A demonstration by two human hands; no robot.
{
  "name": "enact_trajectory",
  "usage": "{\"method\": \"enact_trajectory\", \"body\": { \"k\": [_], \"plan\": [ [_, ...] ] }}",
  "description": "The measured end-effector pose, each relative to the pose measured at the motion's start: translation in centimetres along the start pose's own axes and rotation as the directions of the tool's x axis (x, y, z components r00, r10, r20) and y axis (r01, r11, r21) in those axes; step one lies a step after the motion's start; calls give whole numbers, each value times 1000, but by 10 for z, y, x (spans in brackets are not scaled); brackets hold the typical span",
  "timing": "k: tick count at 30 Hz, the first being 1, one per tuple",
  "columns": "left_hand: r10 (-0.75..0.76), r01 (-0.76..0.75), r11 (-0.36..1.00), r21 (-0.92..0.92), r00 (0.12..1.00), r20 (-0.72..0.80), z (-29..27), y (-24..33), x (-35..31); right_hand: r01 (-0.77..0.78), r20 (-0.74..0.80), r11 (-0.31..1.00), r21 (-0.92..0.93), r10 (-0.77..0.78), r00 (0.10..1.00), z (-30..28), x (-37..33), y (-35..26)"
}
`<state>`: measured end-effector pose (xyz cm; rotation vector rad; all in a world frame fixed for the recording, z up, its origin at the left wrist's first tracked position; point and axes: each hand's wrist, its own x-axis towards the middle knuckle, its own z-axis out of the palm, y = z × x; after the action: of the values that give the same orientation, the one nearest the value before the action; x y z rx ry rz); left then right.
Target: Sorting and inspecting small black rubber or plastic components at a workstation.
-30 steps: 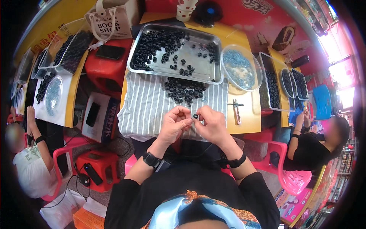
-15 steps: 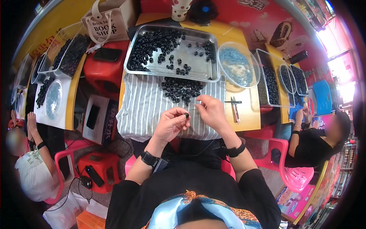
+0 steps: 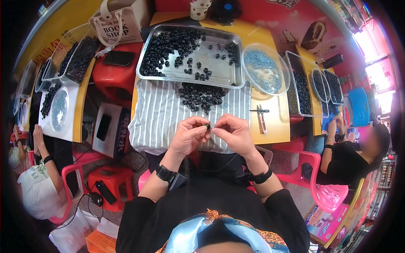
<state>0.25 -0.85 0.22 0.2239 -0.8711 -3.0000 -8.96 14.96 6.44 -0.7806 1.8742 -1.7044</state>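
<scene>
A small black bead-like ring (image 3: 207,126) is pinched between the thumb and finger of my left hand (image 3: 186,138). Close beside it, the thumb and forefinger of my right hand (image 3: 234,134) are pressed together; what they hold, if anything, is too small to make out. Both hands are above the near part of a grey-and-white striped cloth (image 3: 156,114). Beyond them on the cloth lies a pile of similar black pieces (image 3: 201,97), with a few pale bits at its right.
A metal tray (image 3: 219,69) of black pieces stands behind the pile. To its right are an oval clear tub (image 3: 249,83) of pale blue bits and thread snips (image 3: 262,120). A red stool (image 3: 110,80) bearing a phone (image 3: 119,58) is at left. People sit at both sides.
My right hand has come from the edge of the pile back toward me, its fingertips now against the left hand's. The left hand stays nearly in place with the black ring.
</scene>
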Motion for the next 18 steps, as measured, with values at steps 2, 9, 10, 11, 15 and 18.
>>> {"method": "enact_trajectory", "body": {
  "k": [2,9,10,11,15,18],
  "plan": [
    [10,-10,1000,22,1000,5,0,-3,0,45,8,998,-36,-44,999,4,-1,-7],
    [-28,23,998,55,995,99,0,-1,-1,-111,109,985,132,97,989,2,0,-11],
    [-60,55,998,41,989,134,-1,1,-2,-125,130,985,119,109,986,1,1,-6],
    [-67,62,997,34,987,147,-2,2,-3,-138,151,985,106,121,981,-1,2,2],
    [9,0,998,-61,988,153,-6,-2,-3,-250,152,943,220,220,964,-9,16,-5],
    [114,-100,983,-156,990,86,-5,-5,2,-21,-76,951,-308,-3,997,-7,36,8]
  ]
}}
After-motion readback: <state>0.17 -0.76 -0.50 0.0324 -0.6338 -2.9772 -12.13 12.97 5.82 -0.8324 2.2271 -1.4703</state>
